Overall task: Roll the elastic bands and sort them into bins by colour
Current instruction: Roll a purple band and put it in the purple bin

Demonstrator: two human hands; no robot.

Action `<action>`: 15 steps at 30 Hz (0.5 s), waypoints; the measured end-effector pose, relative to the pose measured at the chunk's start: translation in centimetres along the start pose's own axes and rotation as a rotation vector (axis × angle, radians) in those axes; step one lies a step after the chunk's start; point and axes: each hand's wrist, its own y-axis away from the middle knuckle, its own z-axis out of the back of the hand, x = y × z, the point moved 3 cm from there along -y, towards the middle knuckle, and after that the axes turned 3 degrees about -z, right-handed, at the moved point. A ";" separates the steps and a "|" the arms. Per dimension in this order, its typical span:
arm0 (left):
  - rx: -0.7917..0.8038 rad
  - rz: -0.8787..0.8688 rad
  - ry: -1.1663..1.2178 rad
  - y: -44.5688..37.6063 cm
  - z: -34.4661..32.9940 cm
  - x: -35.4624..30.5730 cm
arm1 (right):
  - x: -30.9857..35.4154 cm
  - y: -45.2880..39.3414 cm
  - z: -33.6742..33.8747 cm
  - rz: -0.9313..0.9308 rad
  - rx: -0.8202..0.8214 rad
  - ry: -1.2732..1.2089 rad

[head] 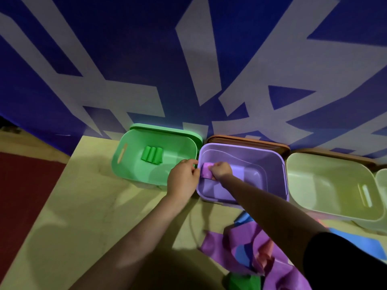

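Purple roll (206,170): a rolled elastic band, held over the near-left corner of the purple bin (272,162), just above its rim. Your right hand (222,170) grasps the roll from the right, fingers curled round it; your left hand (183,177) meets it from the left, with thumb and fingertips at its end, though whether they pinch it or only touch it cannot be told. A lighter purple piece (237,170) lies in the bin just right of your right hand; what it is cannot be told.

Green bin (123,164): just left of the purple bin, holding three green rolls (152,155) side by side on its floor.

Pale bin (314,164): just right of the purple bin, its slotted handle on the near-right wall.

Loose bands (261,248): a heap of unrolled purple, blue, pink and green strips on the table (73,216), near you and under your right forearm.

Wall (125,59): blue with large pale lettering, behind the row of bins.
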 end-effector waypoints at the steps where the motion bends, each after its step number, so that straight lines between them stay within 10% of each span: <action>1: -0.001 -0.003 0.000 0.0 0.0 0.1 | 0.0 -0.1 -0.2 0.008 -0.008 0.025; 15: -0.022 -0.005 0.008 0.2 -0.4 0.3 | -1.1 -1.1 -0.2 -0.008 -0.003 0.176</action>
